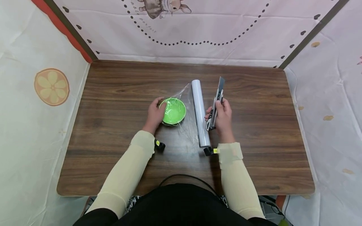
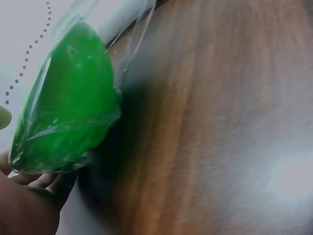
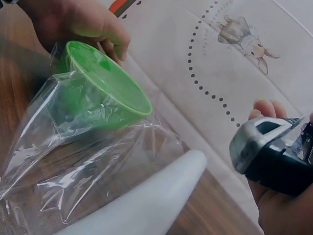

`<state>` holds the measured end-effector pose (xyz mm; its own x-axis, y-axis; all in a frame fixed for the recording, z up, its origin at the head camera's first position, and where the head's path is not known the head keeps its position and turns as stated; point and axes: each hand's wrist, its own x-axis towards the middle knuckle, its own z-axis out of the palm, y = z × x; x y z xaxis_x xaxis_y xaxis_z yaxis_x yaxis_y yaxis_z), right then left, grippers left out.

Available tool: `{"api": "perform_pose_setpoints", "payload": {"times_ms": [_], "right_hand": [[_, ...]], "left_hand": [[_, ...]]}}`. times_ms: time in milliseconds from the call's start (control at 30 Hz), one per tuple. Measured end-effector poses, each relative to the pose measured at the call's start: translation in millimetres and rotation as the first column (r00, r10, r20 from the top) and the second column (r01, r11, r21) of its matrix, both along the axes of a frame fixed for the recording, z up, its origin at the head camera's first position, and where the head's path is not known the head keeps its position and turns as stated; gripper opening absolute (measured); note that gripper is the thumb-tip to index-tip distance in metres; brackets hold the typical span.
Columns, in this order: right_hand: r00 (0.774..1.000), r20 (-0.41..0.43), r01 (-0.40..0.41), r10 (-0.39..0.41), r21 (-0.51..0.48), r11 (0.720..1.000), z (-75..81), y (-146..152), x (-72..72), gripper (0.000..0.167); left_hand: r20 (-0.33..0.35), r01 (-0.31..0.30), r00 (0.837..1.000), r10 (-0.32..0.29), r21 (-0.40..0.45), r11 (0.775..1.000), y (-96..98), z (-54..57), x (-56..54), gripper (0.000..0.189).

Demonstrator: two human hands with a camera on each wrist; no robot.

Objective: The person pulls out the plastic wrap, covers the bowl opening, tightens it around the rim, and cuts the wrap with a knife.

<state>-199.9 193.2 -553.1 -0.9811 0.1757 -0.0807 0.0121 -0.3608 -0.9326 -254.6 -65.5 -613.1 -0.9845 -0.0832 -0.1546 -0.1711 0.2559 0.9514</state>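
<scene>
A green bowl [image 1: 174, 111] has clear cling film [image 3: 73, 142] stretched over its top and bunched along its side. My left hand [image 1: 156, 112] grips the bowl by its left edge, thumb at the rim and fingers round the outside. From the bowl the film trails across to a white roll [image 1: 200, 110] lying lengthwise on the table. To the right of that roll, my right hand [image 1: 223, 117] holds a utility knife [image 1: 216, 105], its blade extended and pointing away from me. In the right wrist view the knife's metal butt end [image 3: 249, 144] faces the camera.
A dark wooden table [image 1: 118, 125] lies under everything. Printed white cloth [image 1: 198, 28] stands behind its far edge and along both sides. A black cable [image 1: 186, 175] loops at the near edge, close to my body.
</scene>
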Motion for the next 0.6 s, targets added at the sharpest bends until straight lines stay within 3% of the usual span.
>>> {"api": "perform_pose_setpoints", "payload": {"times_ms": [400, 600], "right_hand": [[0.997, 0.079, -0.026, 0.016, 0.124, 0.992, 4.6, -3, -9.5, 0.022], [0.989, 0.146, -0.050, 0.024, 0.184, 0.982, 5.9, -3, -15.2, 0.023]], "left_hand": [[0.103, 0.134, 0.987, -0.121, -0.133, 0.982, -2.6, 20.5, -19.7, 0.043], [0.178, 0.219, 0.967, -0.181, -0.228, 0.949, -3.4, 39.5, -31.2, 0.047]]}}
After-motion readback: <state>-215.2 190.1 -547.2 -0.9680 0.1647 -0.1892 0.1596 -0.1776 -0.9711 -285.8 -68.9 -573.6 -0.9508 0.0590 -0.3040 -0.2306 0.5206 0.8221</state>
